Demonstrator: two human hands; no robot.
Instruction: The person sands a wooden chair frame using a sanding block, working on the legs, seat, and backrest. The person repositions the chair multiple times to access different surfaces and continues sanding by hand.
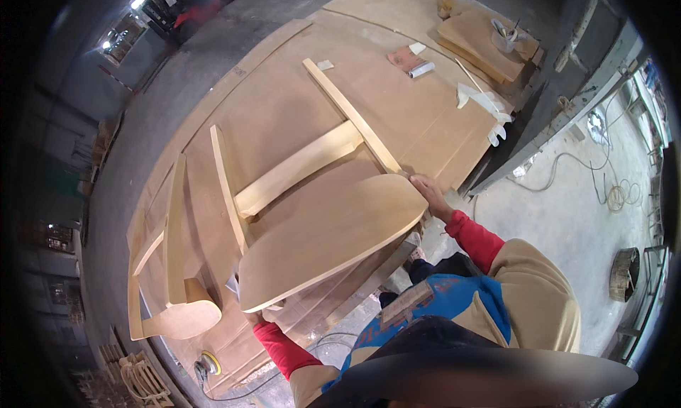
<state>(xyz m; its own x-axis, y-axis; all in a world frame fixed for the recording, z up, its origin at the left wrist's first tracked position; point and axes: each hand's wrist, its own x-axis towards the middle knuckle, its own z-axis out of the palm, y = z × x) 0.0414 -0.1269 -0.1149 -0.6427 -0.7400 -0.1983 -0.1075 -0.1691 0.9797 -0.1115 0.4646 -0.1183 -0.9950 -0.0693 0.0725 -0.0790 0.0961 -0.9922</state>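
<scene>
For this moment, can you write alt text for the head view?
A person's two hands hold a pale unfinished wooden chair lying on a plywood workbench, the right hand at one end of its seat and the left hand under the other. A second chair lies to the left, with sandpaper and white gloves farther back.

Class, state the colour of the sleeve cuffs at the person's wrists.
Red cuffs, clearest in the head view.

A small white label [325, 64] lies on the wooden board [284, 110].

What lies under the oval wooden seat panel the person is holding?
Under the oval seat panel show frame rails and the plywood table. Where they join beneath is covered.
</scene>
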